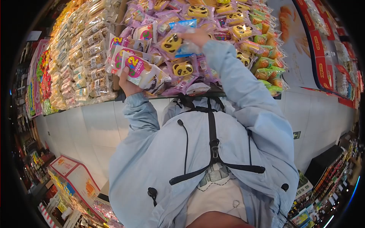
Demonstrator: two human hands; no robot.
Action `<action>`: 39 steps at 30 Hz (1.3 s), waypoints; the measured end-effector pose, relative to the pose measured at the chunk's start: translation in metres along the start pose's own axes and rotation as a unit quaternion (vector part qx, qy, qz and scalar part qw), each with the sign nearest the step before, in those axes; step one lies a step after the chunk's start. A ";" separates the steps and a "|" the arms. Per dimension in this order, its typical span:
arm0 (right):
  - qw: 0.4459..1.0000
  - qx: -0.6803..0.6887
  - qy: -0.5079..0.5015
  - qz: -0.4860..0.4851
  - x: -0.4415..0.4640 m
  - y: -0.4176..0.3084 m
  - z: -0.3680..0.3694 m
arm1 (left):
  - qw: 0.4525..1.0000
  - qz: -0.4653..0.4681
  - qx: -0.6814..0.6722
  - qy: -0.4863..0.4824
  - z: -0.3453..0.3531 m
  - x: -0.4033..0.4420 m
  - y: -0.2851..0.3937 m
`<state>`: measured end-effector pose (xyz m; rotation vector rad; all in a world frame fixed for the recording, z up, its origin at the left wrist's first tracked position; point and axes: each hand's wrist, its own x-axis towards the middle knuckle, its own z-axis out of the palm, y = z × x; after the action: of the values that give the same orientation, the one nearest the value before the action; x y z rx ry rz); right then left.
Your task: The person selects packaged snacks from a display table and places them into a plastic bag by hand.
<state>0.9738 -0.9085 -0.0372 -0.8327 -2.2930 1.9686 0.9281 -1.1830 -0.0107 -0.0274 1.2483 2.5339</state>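
Observation:
On the left of the display, my left hand (127, 83) is closed around the edge of a snack packet (142, 72) with a pink label and a large yellow 2. Similar packets lie against it and behind it. Higher up, my right hand (195, 38) grips a clear packet of panda-faced bread (172, 44), which is tilted above the pile. Part of that packet and my fingertips are hidden. A blue packet (183, 23) shows just beyond my right hand. Below it, another panda bread packet (182, 69) rests on purple wrappers.
Rows of clear-wrapped snacks (97, 49) fill the left section. Green-and-orange packets (269, 62) line the right side of the pile. Farther right stands a shelf with red panels (321, 57). Pale floor tiles (95, 121) run along the display's front edge, with a box display (76, 178) behind me.

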 end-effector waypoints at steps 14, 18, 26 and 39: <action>0.935 -0.311 0.151 0.072 -0.082 0.077 -0.049 | 0.995 0.066 0.027 0.075 -0.027 0.006 0.004; 0.934 -0.310 0.173 0.035 -0.088 0.107 -0.027 | 0.995 0.051 0.028 0.087 -0.026 0.011 0.004; 0.983 -0.091 0.152 -0.038 -0.083 0.074 -0.054 | 0.995 0.066 0.028 0.065 -0.035 0.013 0.014; 0.996 -0.045 0.028 -0.079 -0.014 0.053 0.123 | 0.996 0.081 0.005 0.043 -0.055 0.009 0.027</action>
<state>0.9643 -1.0231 -0.1071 -0.6786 -2.3509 1.7691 0.9047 -1.2384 -0.0247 -0.0350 1.3472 2.6901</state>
